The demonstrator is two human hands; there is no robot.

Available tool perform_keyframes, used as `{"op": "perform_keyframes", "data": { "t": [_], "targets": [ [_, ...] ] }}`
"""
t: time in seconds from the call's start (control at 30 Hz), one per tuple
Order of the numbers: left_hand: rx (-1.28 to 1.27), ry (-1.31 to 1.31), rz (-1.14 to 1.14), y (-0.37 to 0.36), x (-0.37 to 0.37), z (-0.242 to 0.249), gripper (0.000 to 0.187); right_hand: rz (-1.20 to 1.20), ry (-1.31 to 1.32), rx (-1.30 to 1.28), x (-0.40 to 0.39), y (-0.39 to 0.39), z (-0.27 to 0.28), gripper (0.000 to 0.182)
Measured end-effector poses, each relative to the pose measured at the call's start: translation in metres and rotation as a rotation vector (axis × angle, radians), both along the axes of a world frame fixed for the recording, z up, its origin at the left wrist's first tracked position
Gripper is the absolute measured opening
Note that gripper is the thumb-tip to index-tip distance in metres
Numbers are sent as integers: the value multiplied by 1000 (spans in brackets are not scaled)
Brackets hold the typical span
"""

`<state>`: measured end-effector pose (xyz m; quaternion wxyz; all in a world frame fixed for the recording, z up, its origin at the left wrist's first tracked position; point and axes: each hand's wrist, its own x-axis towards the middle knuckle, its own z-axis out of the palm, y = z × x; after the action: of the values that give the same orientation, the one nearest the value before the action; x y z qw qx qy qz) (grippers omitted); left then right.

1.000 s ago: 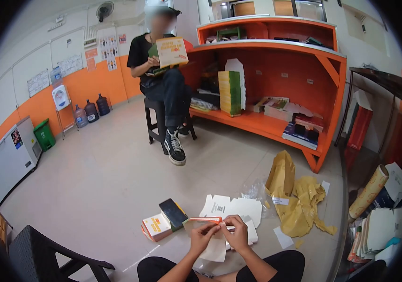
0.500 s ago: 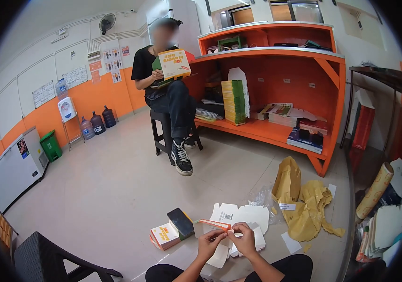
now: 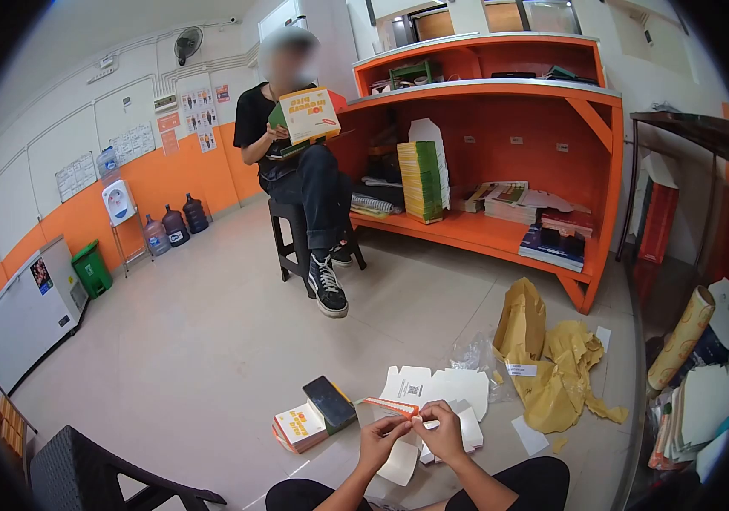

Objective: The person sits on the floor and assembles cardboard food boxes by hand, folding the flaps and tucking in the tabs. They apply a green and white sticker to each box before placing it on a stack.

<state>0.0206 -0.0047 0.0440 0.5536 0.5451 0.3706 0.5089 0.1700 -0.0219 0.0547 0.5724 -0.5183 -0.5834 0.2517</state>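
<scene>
Low in the view, my left hand (image 3: 383, 442) and my right hand (image 3: 440, 433) meet at a partly folded cardboard box (image 3: 390, 406). Its raised edge is orange, and a pale flap (image 3: 399, 466) hangs below my fingers. Both hands pinch the box at one corner, thumbs close together; the fingertips partly hide what they grip. White unfolded box sheets (image 3: 449, 387) lie on the floor just behind, one printed with a small square code. Left of my hands rests a stack of flattened printed boxes (image 3: 299, 427), with a dark phone (image 3: 329, 404) lying beside and partly over them.
A person (image 3: 296, 162) sits on a black stool facing me, holding a yellow printed box (image 3: 311, 116). Torn brown paper (image 3: 564, 375) and clear plastic (image 3: 473, 352) lie to the right. Behind stands an orange shelf unit (image 3: 590, 187). A black chair (image 3: 83, 468) is at lower left.
The whole view shifts very slightly. My hands keep the same pinch on the box, and nothing else visibly moves.
</scene>
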Motion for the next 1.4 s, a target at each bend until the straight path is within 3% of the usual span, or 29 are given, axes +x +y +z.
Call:
{"op": "perform_keyframes", "data": {
  "t": [0.27, 0.6, 0.7, 0.93, 0.97, 1.07, 1.3, 1.4],
  "targets": [
    [-97, -164, 8, 6, -4, -3, 22, 95, 69, 12, -2, -4, 14, 16],
    [-43, -66, -10, 2, -2, 4, 19, 8, 115, -31, -2, 0, 1, 12],
    [-64, -72, -27, 1, -5, 11, 15, 28, -36, 38, 1, -2, 7, 12],
    [-37, -21, 8, 7, -10, 3, 16, 206, 144, -86, 5, -4, 27, 14],
    [-24, -7, -1, 6, -11, 8, 17, 187, 46, 9, 7, 1, 17, 12],
    [3, -12, 17, 2, -6, 10, 21, 135, 243, -124, -2, -9, 29, 14],
    [15, -17, 57, 0, -3, 13, 21, 135, 320, -112, -6, -8, 25, 9],
    [28, -23, 68, -1, -1, 12, 19, 77, 197, -34, -9, -9, 27, 9]
  ]
}}
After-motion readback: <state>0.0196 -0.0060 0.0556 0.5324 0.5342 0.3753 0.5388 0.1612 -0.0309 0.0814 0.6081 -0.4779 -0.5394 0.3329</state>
